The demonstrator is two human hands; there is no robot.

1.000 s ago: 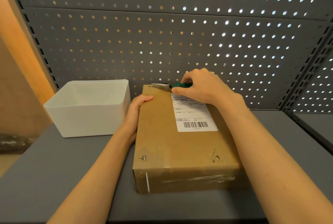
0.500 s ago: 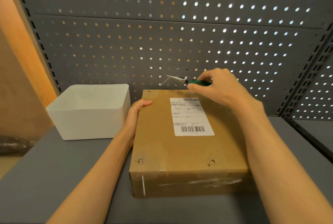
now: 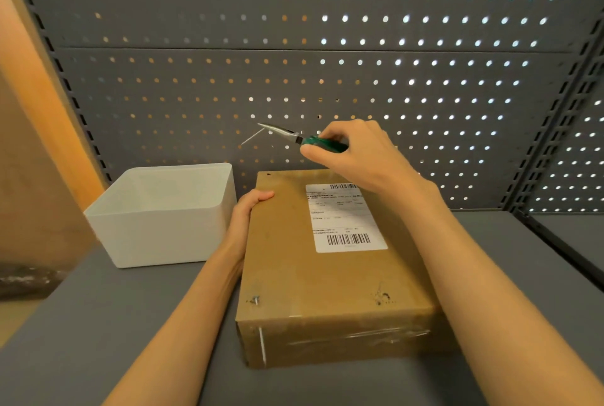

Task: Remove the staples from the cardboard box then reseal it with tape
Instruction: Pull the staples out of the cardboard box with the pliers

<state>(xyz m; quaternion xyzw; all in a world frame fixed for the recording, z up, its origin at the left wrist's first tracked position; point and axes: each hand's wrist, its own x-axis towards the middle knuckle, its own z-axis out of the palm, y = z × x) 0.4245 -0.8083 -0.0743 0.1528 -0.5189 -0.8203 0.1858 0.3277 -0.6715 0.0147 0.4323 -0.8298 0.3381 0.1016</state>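
A brown cardboard box [image 3: 313, 281] with a white shipping label [image 3: 343, 219] lies flat on the grey shelf. My left hand [image 3: 248, 213] grips its left edge near the far corner. My right hand [image 3: 353, 150] is raised above the box's far edge and holds green-handled needle-nose pliers [image 3: 294, 136] that point left. A thin straightened staple [image 3: 252, 137] hangs from the pliers' tip. One staple [image 3: 255, 300] sits in the near left corner of the box top, and a torn mark [image 3: 381, 297] shows near the right corner. Clear tape runs across the box's front face.
A white open bin [image 3: 163, 235] stands to the left of the box, touching distance from my left hand. A grey perforated back panel [image 3: 294, 79] rises behind. The grey shelf [image 3: 98, 324] extends in front and to the right.
My right hand has lifted the pliers up and away from the box's far edge, with a pulled staple at the tip. My left hand has stayed on the box's left edge.
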